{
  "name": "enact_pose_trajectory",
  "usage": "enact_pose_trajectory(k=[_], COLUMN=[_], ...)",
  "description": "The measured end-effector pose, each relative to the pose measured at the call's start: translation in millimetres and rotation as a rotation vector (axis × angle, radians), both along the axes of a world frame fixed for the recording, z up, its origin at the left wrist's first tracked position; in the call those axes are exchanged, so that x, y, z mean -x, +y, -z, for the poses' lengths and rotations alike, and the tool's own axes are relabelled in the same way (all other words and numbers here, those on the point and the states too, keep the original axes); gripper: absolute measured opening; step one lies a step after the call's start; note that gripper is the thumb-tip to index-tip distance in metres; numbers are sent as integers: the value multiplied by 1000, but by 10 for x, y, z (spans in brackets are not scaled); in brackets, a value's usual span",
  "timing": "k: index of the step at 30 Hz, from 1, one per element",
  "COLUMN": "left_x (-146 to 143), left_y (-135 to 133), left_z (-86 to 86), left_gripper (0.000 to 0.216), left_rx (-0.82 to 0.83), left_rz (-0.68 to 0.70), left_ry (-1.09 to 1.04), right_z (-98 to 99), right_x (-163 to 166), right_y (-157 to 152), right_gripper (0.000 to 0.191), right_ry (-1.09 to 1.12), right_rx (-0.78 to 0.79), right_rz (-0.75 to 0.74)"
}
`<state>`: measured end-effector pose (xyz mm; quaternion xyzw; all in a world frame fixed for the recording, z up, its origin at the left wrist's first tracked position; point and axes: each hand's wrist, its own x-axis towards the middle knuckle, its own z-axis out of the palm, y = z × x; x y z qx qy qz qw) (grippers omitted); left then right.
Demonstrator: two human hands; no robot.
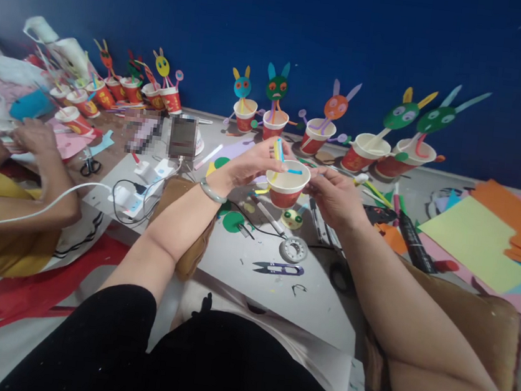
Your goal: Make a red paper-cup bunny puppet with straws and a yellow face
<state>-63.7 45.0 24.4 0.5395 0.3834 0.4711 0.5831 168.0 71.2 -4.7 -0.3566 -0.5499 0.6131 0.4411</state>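
Note:
Both hands hold a red and white paper cup (287, 185) in the air above the work surface. My left hand (252, 162) grips the cup's left rim and pinches yellow and blue paper strips (278, 152) that stick up from it. My right hand (334, 194) closes on the cup's right side. A short blue strip lies across the cup's mouth. A jade-coloured bangle (211, 192) circles my left wrist.
Finished cups with paper rabbit figures (275, 106) line the blue wall. Thread snips (279, 268), a tape roll (294, 249), markers (410, 237) and coloured paper sheets (476, 242) lie around. Another person in yellow (15, 205) works at the left, beside scissors (89, 166).

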Motion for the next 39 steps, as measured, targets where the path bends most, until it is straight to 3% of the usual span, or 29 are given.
enact_pose_trajectory(k=[6, 12, 16, 24, 31, 39], left_x=[-32, -87, -151, -237, -318, -396], left_y=[75, 33, 10, 15, -32, -127], left_z=[48, 56, 64, 181, 121, 137], left_gripper=[54, 25, 18, 13, 4, 9], left_rx=[-190, -207, -220, -214, -174, -214], left_rz=[-74, -146, -169, -222, -222, -229], left_ry=[188, 379, 456, 435, 389, 445], right_z=[60, 102, 93, -40, -92, -70], right_x=[6, 18, 31, 16, -38, -107], right_y=[5, 4, -16, -62, -64, -31], right_gripper=[44, 49, 52, 49, 31, 30], right_ry=[-52, -61, -58, -114, -216, -332], right_rx=[-68, -104, -102, -156, -244, -356], right_rz=[52, 72, 83, 79, 106, 146])
